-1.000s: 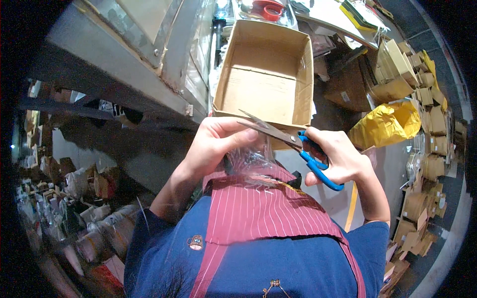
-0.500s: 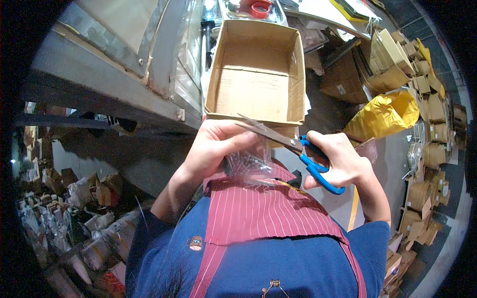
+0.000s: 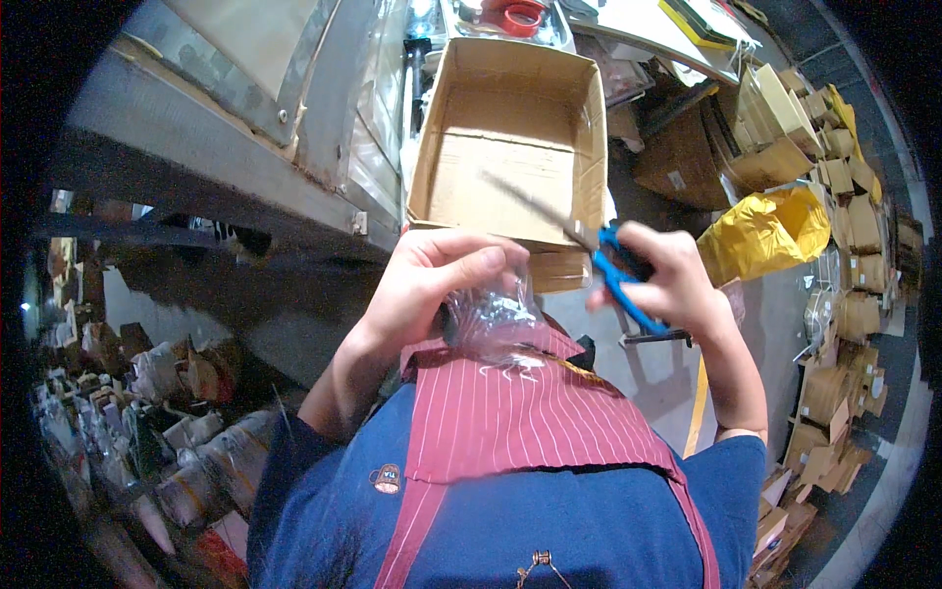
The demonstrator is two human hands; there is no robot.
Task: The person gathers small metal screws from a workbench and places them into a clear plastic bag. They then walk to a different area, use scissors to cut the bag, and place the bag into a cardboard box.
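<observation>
My left hand [image 3: 439,278] pinches the gathered top of a clear plastic bag [image 3: 491,316], which hangs in front of my striped apron. Small shiny pieces show inside the bag, too small to name. Blue-handled scissors [image 3: 620,277] are in my right hand [image 3: 672,275], fingers round the handles. Their blades, blurred by motion, point up and left over the near wall of a cardboard box [image 3: 520,177], apart from the bag. The open box lies just beyond both hands, its brown floor bare.
Red tape rolls [image 3: 520,18] lie in a tray past the box. A metal-framed cabinet [image 3: 226,157] rises on the left, with piled plastic-wrapped goods [image 3: 196,461] below it. To the right are a yellow sack [image 3: 770,236] and stacked cardboard [image 3: 849,294].
My right hand has lifted the scissors up and away from the bag, the blades now over the box. My left hand keeps its pinch on the bag almost in place.
</observation>
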